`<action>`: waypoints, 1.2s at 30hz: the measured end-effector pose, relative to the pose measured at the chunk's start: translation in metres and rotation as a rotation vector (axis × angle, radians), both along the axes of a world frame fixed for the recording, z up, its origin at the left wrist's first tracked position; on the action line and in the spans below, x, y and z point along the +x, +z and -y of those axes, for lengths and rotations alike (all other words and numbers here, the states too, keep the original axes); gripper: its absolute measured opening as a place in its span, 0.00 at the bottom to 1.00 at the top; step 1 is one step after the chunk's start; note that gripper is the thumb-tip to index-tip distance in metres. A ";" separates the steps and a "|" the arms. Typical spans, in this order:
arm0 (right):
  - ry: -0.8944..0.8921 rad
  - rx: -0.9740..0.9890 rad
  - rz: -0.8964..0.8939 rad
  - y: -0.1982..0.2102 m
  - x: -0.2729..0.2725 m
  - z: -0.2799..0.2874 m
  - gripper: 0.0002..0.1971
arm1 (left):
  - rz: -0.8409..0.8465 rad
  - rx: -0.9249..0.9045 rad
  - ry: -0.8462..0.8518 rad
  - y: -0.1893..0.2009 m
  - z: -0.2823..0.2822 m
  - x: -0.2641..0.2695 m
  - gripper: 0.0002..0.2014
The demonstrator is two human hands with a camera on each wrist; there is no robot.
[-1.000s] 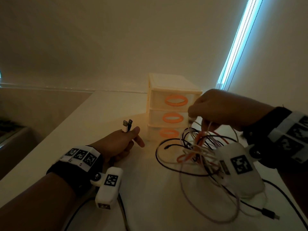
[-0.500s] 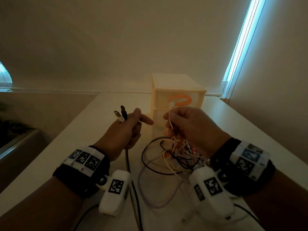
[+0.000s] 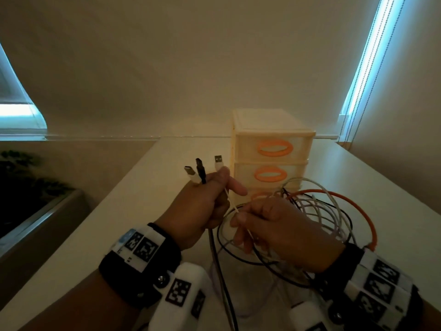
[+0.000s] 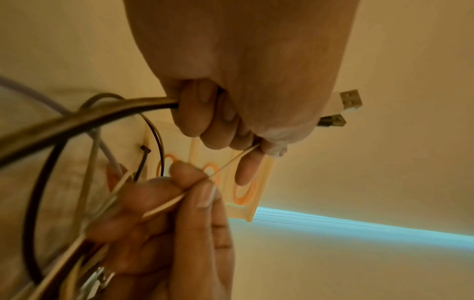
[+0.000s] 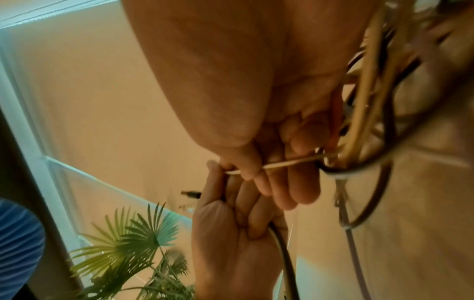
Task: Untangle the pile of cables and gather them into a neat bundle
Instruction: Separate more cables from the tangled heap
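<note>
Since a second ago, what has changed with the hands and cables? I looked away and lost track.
The left hand now grips three plug ends, not two: a white USB plug has joined them. The right hand has come in from over the tangle of cables and pinches the thin white cable stretched between the hands. The drawer unit stands as before.

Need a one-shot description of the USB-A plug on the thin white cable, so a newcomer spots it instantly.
Start at the cream drawer unit with orange handles on the table. Just left of it, the left hand grips three plugs pointing up. The white USB-A plug is the rightmost, nearest the drawers, with a square metal end; its neighbours are a black plug and a flatter white one.
</note>
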State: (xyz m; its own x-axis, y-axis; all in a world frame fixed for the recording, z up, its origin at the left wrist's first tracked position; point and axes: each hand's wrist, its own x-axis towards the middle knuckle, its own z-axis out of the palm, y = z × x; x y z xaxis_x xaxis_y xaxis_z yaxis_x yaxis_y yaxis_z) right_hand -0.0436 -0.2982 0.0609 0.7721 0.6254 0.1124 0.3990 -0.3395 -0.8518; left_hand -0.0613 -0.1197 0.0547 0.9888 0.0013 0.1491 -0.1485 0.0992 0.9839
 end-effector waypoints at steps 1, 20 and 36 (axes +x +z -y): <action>0.030 -0.034 -0.023 0.001 0.002 0.005 0.11 | -0.003 -0.023 -0.001 0.001 -0.001 0.000 0.24; -0.093 -0.239 0.258 0.015 0.020 0.036 0.11 | 0.173 -0.489 0.391 0.029 -0.067 0.001 0.25; -0.094 -0.387 0.254 0.023 0.021 0.052 0.10 | 0.055 -0.900 -0.525 0.039 -0.080 -0.015 0.22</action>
